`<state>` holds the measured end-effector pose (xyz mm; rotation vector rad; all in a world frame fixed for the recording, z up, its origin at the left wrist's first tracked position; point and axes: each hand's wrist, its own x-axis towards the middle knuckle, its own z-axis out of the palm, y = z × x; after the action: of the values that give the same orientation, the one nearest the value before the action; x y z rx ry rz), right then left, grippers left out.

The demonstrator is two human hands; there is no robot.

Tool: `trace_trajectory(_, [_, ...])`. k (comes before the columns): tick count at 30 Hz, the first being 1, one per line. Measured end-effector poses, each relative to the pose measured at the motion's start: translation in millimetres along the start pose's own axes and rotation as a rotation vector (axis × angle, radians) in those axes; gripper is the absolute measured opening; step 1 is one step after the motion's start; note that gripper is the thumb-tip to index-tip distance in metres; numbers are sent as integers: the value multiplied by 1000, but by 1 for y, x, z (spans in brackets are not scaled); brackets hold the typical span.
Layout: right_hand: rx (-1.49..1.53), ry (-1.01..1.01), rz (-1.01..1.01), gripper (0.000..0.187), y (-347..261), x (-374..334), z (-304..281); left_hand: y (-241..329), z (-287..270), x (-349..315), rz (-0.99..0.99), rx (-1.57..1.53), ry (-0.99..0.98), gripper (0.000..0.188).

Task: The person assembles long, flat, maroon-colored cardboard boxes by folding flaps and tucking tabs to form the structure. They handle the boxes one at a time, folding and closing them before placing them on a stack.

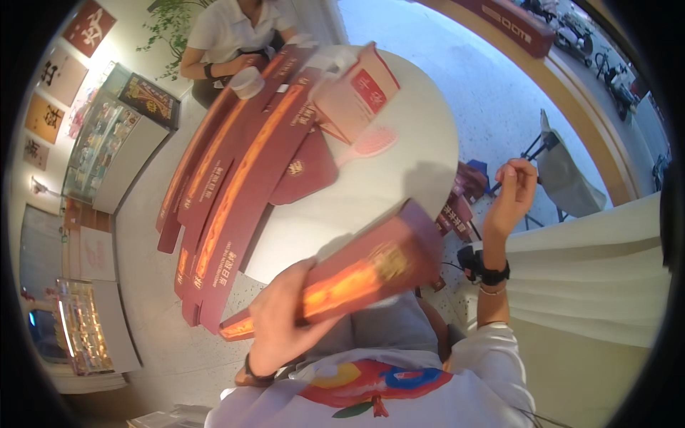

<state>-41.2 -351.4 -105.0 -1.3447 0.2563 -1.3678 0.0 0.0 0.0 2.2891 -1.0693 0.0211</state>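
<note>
My left hand (282, 314) is closed around a long maroon box (410, 246) with an orange food picture and a gold emblem. The box is tilted in front of my body, its wide end toward the right. Off to the right, my right hand (515, 187) is raised with its fingers loosely bent and nothing in them. A row of similar long flat maroon boxes (239, 214) lies across the left side of the round white table (421, 93), overhanging its edge. Beside them rest a rounded maroon piece (308, 171) with a gold emblem and a pink paddle-shaped thing (374, 141).
A white and red carton (360, 96) and a white roll (247, 83) are at the table's far side. Beyond sits another person (232, 43). Maroon packages (464, 203) lie low at the right, near a grey chair (567, 175) and pale curtain (585, 274). Display cases (103, 135) line the left.
</note>
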Motion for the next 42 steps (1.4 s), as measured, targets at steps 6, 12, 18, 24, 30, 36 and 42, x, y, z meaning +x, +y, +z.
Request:
trace_trajectory(6, [-179,-550,-31,7,-79,52,105,-40,33,19,-33,26,40,78])
trace_trajectory(12, [-298,-1182,-127,17,-36,130,276,-71,53,18,-124,71,-21,84])
trace_trajectory(18, [-845,-1361,-615,24,103,84,458,-96,52,24,-111,48,-25,82])
trace_trajectory(24, [-1164,-1376,-713,31,180,51,477,-109,52,33,-172,105,23,82])
trace_trajectory(30, [-680,-1317,-342,27,114,63,448,-115,55,41,-175,113,37,86])
trace_trajectory(36, [-272,-1394,-81,35,-41,32,350,-113,43,43,-153,-147,190,108])
trace_trajectory(42, [-115,-1433,267,36,-121,-13,266,-103,13,32,-41,-936,824,138])
